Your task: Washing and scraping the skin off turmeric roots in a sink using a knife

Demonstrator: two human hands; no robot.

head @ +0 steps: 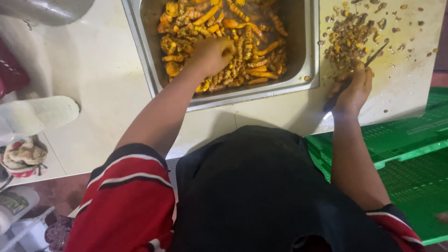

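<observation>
The left hand (212, 55) reaches forward from a bare, nearly straight forearm into a steel tray (298, 51), knuckles up, fingers curled down and buried in a heap of roots (242, 51); it appears to be closing on a few of them, though the fingertips are hidden. The roots are short, knobbly pieces, bright orange where peeled and brown-ringed where the skin is left, lying wet and tangled across the tray floor. The right hand (353, 87) rests at the near edge of a pale cutting board (410, 70), its forearm coming up from the lower right. Its fingers are wrapped tight around the dark handle of a knife (373, 57), whose thin blade points up and to the right. Just beyond the blade lies a pile of brown and yellow peelings (347, 35), with loose scraps scattered over the board. Tray and board sit side by side on a cream counter (93, 70). A green plastic crate (410, 154) lies below the board at the right. At the far left are a pale slipper-like thing (39, 114) and a crumpled cloth (23, 154).
</observation>
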